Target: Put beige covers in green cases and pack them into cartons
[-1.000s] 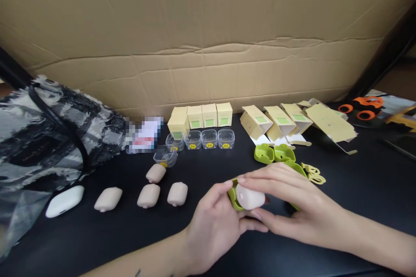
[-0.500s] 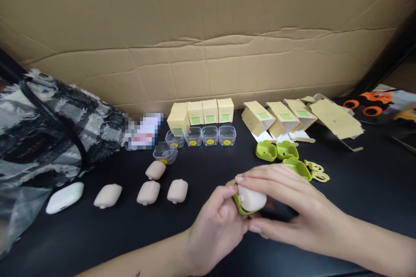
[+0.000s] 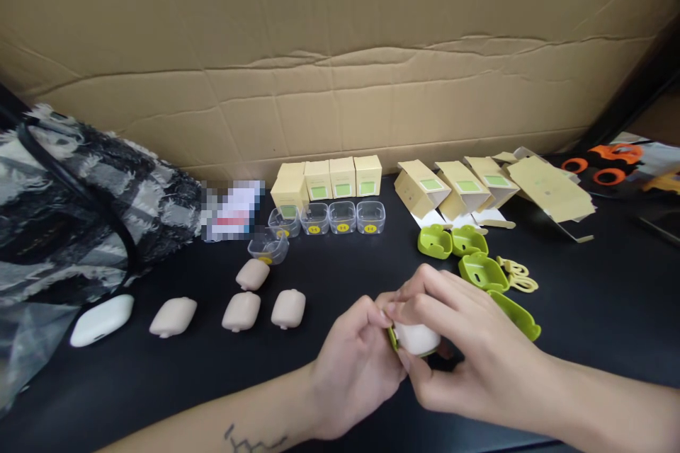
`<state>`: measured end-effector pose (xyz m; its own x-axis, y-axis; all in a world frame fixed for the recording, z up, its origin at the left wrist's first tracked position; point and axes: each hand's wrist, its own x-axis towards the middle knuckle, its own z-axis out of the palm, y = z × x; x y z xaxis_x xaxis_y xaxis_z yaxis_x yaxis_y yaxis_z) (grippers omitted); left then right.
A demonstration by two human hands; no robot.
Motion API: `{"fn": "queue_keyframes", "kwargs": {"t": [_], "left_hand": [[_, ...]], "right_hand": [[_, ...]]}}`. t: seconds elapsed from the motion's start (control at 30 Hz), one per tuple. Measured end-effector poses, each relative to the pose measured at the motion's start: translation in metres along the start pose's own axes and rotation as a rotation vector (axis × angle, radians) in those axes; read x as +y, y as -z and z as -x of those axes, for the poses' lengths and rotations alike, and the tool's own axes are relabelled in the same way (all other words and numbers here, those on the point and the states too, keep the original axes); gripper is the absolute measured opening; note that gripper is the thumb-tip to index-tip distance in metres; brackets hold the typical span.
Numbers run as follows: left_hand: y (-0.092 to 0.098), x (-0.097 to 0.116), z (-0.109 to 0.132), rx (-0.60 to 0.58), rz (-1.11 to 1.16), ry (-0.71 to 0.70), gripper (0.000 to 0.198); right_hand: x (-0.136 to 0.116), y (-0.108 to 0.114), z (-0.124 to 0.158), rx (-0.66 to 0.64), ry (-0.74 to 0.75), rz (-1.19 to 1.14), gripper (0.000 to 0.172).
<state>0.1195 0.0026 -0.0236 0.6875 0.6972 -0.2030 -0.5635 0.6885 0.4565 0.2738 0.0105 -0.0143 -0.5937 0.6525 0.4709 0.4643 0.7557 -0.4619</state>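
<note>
A large creased sheet of brown corrugated cardboard (image 3: pixel 340 49) is standing upright along the far edge and is filling nearly the whole backdrop, its long horizontal folds running from left to right. A flat, matte black tabletop (image 3: pixel 610 297) is stretching from the cardboard to the near edge. At the far right a dark, slanting bar (image 3: pixel 632 102) is leaning across the sheet's corner, with a patch of brown surface (image 3: pixel 661 120) showing beyond it. Soft, even light is falling over everything, casting only faint shadows.

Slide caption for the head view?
Left hand and right hand hold beige case against green cover, over black table.
</note>
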Motion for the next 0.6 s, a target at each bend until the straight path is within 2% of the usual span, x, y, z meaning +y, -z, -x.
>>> {"fn": "queue_keyframes", "kwargs": {"t": [0.37, 0.6], "left_hand": [[0.0013, -0.0024, 0.0013, 0.037, -0.044, -0.016, 0.010], [0.0042, -0.0046, 0.0000, -0.014, -0.018, -0.034, 0.012]], "right_hand": [[-0.0036, 0.0046, -0.0010, -0.099, -0.085, -0.112, 0.031], [0.0005, 0.0096, 0.0021, -0.129, -0.074, -0.232, 0.022]]}}
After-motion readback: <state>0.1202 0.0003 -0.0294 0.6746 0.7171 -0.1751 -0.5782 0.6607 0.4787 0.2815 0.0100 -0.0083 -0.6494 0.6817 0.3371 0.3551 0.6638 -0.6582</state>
